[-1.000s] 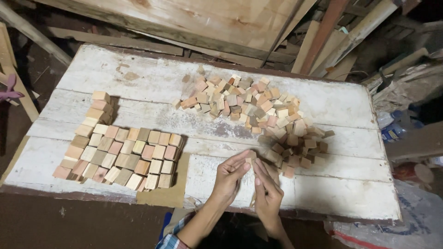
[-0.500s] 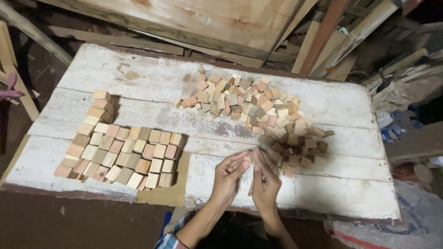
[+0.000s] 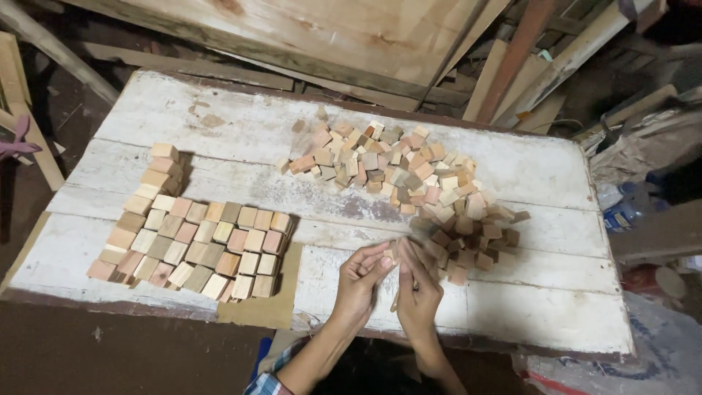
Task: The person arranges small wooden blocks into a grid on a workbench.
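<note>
My left hand (image 3: 363, 276) and my right hand (image 3: 420, 287) meet over the near edge of a white painted plank table (image 3: 512, 307). Together they pinch one small wooden block (image 3: 390, 255) between the fingertips. My right hand also seems to hold a thin stick that points down from the palm. Just right of the hands lies a loose heap of small wooden blocks (image 3: 409, 175). On the left, sorted blocks (image 3: 197, 245) stand in tidy rows, partly on a brown sheet (image 3: 274, 307).
Large wooden boards (image 3: 314, 36) and planks lean behind the table. Scrap timber and bags (image 3: 636, 146) crowd the right side. A plastic bottle (image 3: 618, 205) lies by the table's right edge. A wooden frame (image 3: 29, 132) stands at the left.
Both hands stay at the near edge and have shifted slightly while turning the small block between the fingertips. The heap and the rows have not moved.
</note>
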